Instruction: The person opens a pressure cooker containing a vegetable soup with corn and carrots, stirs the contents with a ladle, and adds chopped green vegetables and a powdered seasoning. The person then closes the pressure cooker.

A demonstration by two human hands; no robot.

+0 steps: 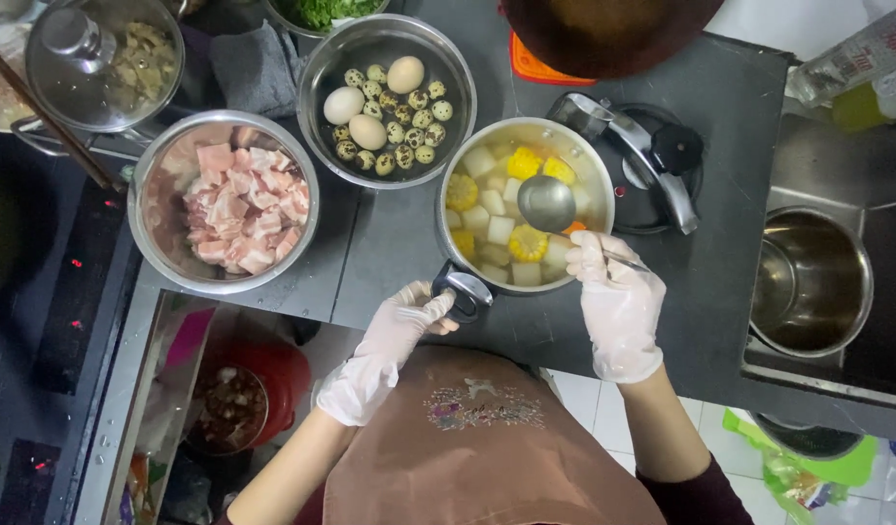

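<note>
A steel pot (594, 165) of broth with white cubes and yellow corn pieces stands on the dark counter in front of me. My left hand (401, 329), in a thin clear glove, grips the pot's black handle (465, 289) at its near rim. My gloved right hand (615, 301) holds the thin stem of a metal ladle (546, 202), whose bowl hovers over the food in the pot.
A steel bowl of raw pork chunks (236, 206) sits left of the pot. Behind it is a bowl of hen and quail eggs (386, 97). A glass-lidded pan (103, 60) with chopsticks stands far left, a pot lid (642, 160) lies right, and an empty pot (809, 282) sits in the sink.
</note>
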